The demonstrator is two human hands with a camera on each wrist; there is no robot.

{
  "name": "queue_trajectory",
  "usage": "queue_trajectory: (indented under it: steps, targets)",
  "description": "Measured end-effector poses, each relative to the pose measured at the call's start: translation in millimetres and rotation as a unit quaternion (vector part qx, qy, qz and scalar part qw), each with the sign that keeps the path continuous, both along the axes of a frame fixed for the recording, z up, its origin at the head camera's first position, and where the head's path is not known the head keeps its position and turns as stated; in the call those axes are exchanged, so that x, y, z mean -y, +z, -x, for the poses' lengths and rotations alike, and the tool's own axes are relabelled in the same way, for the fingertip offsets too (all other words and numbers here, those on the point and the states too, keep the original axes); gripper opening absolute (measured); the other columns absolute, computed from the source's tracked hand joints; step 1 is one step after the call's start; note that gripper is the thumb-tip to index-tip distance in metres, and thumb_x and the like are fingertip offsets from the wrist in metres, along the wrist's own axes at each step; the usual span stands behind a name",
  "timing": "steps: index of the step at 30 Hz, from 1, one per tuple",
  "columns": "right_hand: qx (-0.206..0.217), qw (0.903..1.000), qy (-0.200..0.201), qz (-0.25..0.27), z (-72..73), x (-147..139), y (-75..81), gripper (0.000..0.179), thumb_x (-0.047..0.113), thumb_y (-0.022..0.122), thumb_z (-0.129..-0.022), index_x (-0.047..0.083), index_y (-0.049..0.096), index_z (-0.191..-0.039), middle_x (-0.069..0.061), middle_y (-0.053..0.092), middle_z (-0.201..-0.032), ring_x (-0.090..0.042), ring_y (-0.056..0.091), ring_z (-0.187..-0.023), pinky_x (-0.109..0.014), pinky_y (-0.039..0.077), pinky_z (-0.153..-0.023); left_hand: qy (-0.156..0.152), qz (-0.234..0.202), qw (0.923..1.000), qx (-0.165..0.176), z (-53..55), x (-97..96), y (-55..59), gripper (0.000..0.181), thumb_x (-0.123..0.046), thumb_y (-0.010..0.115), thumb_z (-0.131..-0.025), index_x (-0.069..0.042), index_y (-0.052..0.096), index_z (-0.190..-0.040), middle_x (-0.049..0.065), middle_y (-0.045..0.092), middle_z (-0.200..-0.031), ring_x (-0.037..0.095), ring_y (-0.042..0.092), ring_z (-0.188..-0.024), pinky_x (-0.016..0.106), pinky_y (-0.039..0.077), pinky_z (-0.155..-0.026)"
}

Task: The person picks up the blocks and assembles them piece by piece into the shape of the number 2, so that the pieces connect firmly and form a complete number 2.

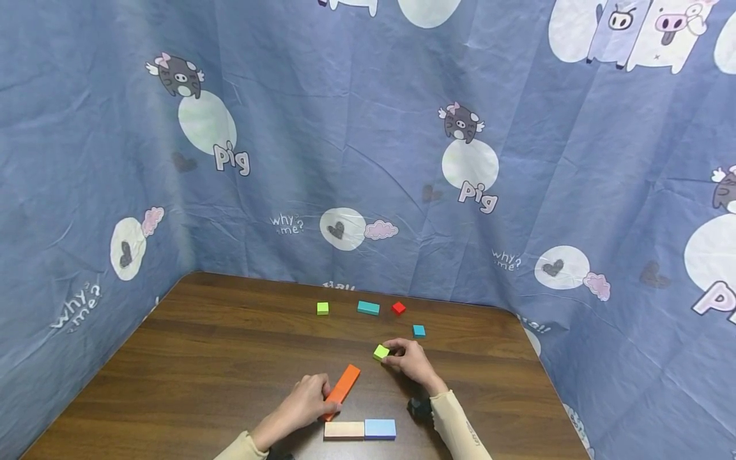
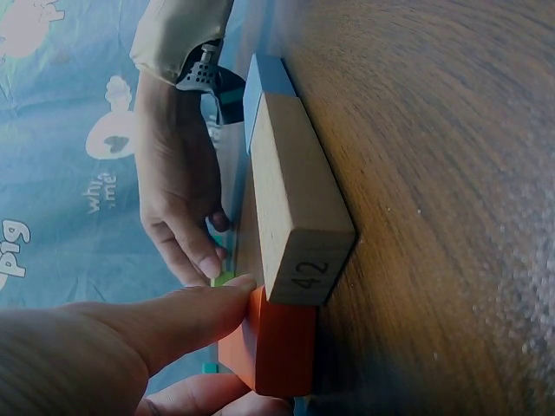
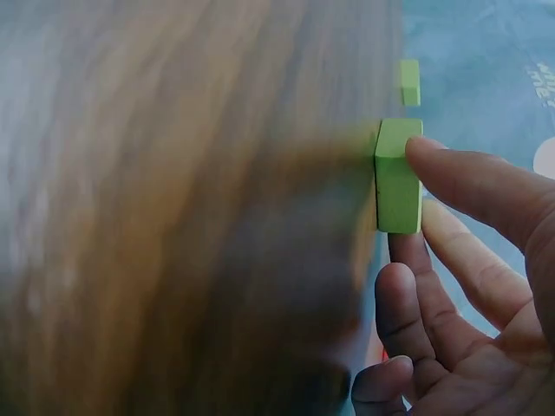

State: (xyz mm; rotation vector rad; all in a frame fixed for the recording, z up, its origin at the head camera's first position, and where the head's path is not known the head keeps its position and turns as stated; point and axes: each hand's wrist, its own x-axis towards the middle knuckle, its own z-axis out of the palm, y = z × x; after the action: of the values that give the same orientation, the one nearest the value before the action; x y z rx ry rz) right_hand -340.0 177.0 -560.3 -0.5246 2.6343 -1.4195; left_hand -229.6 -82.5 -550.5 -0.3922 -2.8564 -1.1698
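Note:
My left hand (image 1: 306,401) pinches a long orange block (image 1: 347,381) between thumb and fingers; the block lies slantwise on the table. In front of it, a natural wood block (image 1: 344,431) and a light blue block (image 1: 380,429) lie end to end. The left wrist view shows "42" on the end of the wood block (image 2: 299,208), whose near corner is close to the orange block (image 2: 286,342). Farther right, a small lime green block (image 1: 381,352) is held by my right hand (image 1: 411,361). In the right wrist view, thumb and fingers grip this green block (image 3: 400,178) at the tabletop.
Toward the back of the brown wooden table (image 1: 241,345) lie another green block (image 1: 322,308), a teal oblong block (image 1: 368,308), a red block (image 1: 398,308) and a small blue block (image 1: 418,331). A blue patterned curtain (image 1: 345,166) hangs behind the table and at its sides.

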Motion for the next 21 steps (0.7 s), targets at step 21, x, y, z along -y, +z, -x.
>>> queue_trajectory:
  steps: [21]
  targets:
    - [-0.043,0.9975,0.038,-0.039,-1.1,19,-0.4,0.029,0.018,0.076,-0.082,0.010,0.071,-0.109,-0.007,0.067,-0.098,-0.010,0.053,-0.078,-0.023,0.043,-0.067,0.002,0.005,1.0000,-0.005,-0.6,0.5,0.4,0.033,-0.019,0.084,-0.066,-0.010,0.053,-0.070,-0.007,0.046,-0.061,0.008,0.039,-0.053,0.022,0.029,-0.047]
